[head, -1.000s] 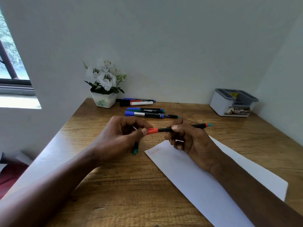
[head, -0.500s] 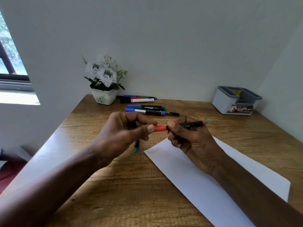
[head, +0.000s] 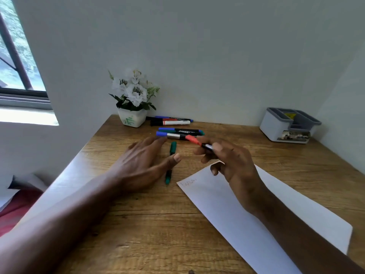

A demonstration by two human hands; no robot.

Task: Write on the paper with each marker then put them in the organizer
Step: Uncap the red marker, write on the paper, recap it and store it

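Observation:
My right hand (head: 232,161) grips a black marker with an orange-red cap (head: 193,139), held above the far corner of the white paper (head: 246,218). Faint red writing (head: 188,182) sits at the paper's near-left corner. My left hand (head: 144,163) hovers open over the desk, fingers spread, just left of a green marker (head: 171,161) lying on the wood. Several other markers (head: 178,132) lie in a loose group behind the hands. The grey-and-white organizer (head: 287,125) stands at the far right by the wall.
A white pot of white flowers (head: 132,99) stands at the desk's far left corner, with two more markers (head: 170,121) beside it. Walls close in behind and on the right. The desk's left edge (head: 75,161) drops off near a window.
My left hand let go of the orange-capped marker and dropped open toward the green marker. My right hand kept the marker and swung its orange end up and to the left.

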